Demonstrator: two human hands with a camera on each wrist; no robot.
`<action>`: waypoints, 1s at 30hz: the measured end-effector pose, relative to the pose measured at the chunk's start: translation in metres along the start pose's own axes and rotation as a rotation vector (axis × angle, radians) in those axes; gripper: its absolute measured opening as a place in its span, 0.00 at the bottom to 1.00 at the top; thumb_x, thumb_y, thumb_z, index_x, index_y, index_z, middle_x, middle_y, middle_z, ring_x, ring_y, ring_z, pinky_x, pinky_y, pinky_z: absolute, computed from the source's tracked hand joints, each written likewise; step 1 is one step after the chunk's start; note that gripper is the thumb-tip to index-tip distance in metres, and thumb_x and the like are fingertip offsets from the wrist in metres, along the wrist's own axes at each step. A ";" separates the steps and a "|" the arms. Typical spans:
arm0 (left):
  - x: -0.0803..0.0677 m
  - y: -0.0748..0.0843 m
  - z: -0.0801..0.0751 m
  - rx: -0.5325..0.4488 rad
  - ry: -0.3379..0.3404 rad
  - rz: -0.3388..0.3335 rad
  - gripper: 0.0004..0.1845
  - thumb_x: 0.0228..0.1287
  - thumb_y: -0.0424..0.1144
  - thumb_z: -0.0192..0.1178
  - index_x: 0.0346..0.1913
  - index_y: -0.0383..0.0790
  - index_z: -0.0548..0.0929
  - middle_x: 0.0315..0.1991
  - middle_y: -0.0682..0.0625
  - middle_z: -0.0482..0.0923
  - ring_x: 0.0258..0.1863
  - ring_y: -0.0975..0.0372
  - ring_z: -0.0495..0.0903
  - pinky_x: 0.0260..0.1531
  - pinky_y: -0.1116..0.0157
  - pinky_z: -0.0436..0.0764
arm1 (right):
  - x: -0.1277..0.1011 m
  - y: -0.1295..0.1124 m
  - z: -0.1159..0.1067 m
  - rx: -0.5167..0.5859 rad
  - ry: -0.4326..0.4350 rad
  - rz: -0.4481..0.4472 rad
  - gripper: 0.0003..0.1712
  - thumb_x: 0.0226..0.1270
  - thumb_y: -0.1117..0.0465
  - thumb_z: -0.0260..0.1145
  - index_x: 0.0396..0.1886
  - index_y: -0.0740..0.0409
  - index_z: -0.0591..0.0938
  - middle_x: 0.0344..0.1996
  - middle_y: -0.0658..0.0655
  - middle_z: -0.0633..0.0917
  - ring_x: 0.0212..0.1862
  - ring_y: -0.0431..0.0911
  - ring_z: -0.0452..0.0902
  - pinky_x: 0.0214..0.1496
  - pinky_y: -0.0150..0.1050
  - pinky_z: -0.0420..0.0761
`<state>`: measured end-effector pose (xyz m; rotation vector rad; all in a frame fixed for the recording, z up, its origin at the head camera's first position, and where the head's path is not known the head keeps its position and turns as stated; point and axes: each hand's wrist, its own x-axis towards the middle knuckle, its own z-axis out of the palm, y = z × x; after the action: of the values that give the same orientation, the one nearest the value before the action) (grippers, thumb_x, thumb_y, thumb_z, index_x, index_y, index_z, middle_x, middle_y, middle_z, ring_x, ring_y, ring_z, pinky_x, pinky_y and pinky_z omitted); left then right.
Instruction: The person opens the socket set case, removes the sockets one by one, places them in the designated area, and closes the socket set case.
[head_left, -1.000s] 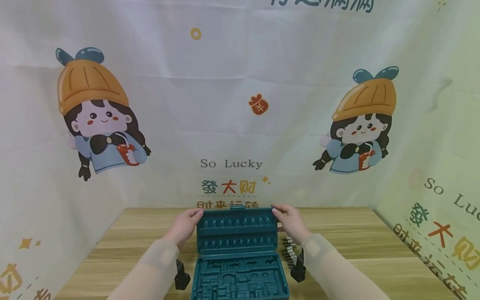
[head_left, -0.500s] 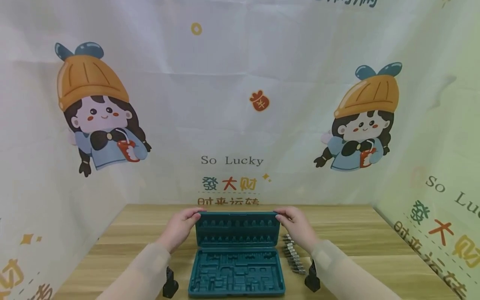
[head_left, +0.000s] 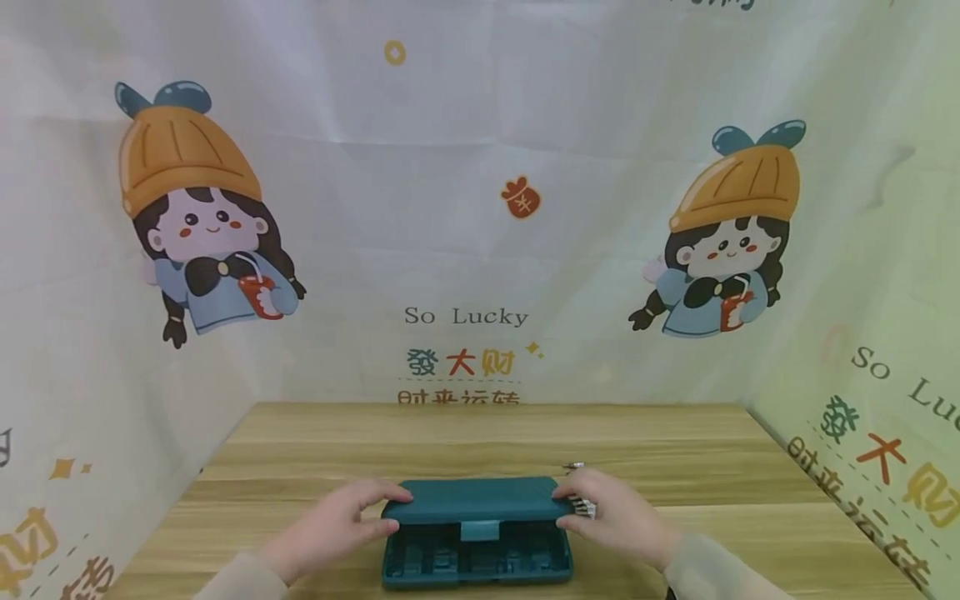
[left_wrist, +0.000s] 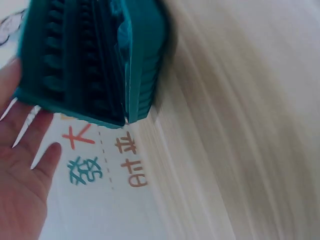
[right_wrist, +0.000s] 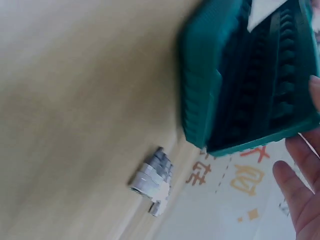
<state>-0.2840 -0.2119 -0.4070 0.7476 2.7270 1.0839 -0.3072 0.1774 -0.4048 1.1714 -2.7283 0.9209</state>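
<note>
A teal plastic tool case (head_left: 477, 575) lies on the table near its front, its lid (head_left: 480, 498) tilted forward over the base with a gap at the front. A lighter latch (head_left: 480, 531) hangs from the lid's front edge. My left hand (head_left: 337, 525) holds the lid's left corner, fingers on top and thumb under the edge. At the right corner, my right hand (head_left: 622, 521) grips it the same way. Moulded slots show inside the lid (left_wrist: 55, 55) in the left wrist view. The base's inside is mostly in shadow.
Several metal sockets or bits (right_wrist: 152, 177) lie in a row on the wooden table (head_left: 480, 442) just right of the case, partly hidden by the right hand in the head view. A printed cloth (head_left: 480, 250) hangs behind the table and along its sides.
The lid has swung from upright down and forward over the base, both hands moving with it at its corners. Its outer face and latch now show, and the slotted inside is hidden from the head view.
</note>
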 end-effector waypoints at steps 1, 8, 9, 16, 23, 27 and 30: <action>-0.002 0.001 0.002 0.046 -0.035 0.021 0.19 0.65 0.53 0.61 0.56 0.52 0.81 0.58 0.50 0.76 0.61 0.47 0.71 0.54 0.45 0.72 | -0.003 0.000 0.002 -0.052 -0.031 -0.050 0.16 0.65 0.54 0.68 0.51 0.50 0.81 0.48 0.46 0.80 0.50 0.43 0.77 0.51 0.42 0.78; 0.004 -0.010 0.040 0.275 -0.205 0.147 0.28 0.64 0.63 0.56 0.61 0.54 0.78 0.64 0.53 0.71 0.64 0.52 0.68 0.56 0.50 0.72 | -0.010 -0.005 0.021 -0.316 -0.107 -0.309 0.10 0.63 0.56 0.69 0.44 0.49 0.84 0.39 0.42 0.80 0.40 0.33 0.76 0.40 0.28 0.77; 0.009 -0.019 0.050 0.295 -0.225 0.173 0.30 0.64 0.65 0.54 0.64 0.54 0.76 0.66 0.53 0.69 0.65 0.52 0.67 0.58 0.49 0.71 | -0.009 -0.009 0.023 -0.340 -0.117 -0.290 0.10 0.64 0.54 0.68 0.44 0.48 0.85 0.37 0.41 0.80 0.37 0.32 0.75 0.38 0.27 0.76; 0.041 -0.027 0.097 0.535 -0.281 0.225 0.43 0.61 0.74 0.43 0.73 0.53 0.62 0.73 0.50 0.58 0.70 0.53 0.60 0.61 0.51 0.68 | 0.010 -0.046 0.048 -0.662 -0.170 -0.097 0.28 0.64 0.34 0.59 0.50 0.50 0.83 0.42 0.47 0.80 0.38 0.38 0.75 0.36 0.33 0.77; 0.027 0.048 0.095 0.661 -0.148 -0.078 0.42 0.60 0.70 0.50 0.72 0.50 0.66 0.71 0.43 0.62 0.69 0.45 0.61 0.58 0.38 0.65 | 0.034 -0.060 0.080 -0.567 -0.287 0.232 0.43 0.59 0.29 0.58 0.67 0.50 0.73 0.63 0.61 0.74 0.60 0.61 0.73 0.45 0.52 0.81; 0.028 0.048 0.101 0.670 -0.094 -0.114 0.41 0.59 0.67 0.55 0.72 0.51 0.66 0.69 0.40 0.63 0.67 0.41 0.63 0.54 0.37 0.68 | 0.040 -0.063 0.088 -0.624 -0.286 0.300 0.43 0.57 0.29 0.61 0.68 0.45 0.73 0.60 0.64 0.76 0.57 0.64 0.75 0.35 0.55 0.83; 0.030 0.049 0.102 0.684 -0.080 -0.135 0.39 0.60 0.65 0.57 0.71 0.51 0.67 0.68 0.38 0.65 0.65 0.41 0.65 0.53 0.37 0.69 | 0.042 -0.065 0.091 -0.663 -0.280 0.310 0.42 0.56 0.30 0.63 0.67 0.43 0.74 0.59 0.64 0.77 0.55 0.65 0.76 0.30 0.55 0.82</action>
<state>-0.2620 -0.1042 -0.4468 0.6323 3.0164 0.0649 -0.2762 0.0662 -0.4362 0.8021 -3.0886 -0.1885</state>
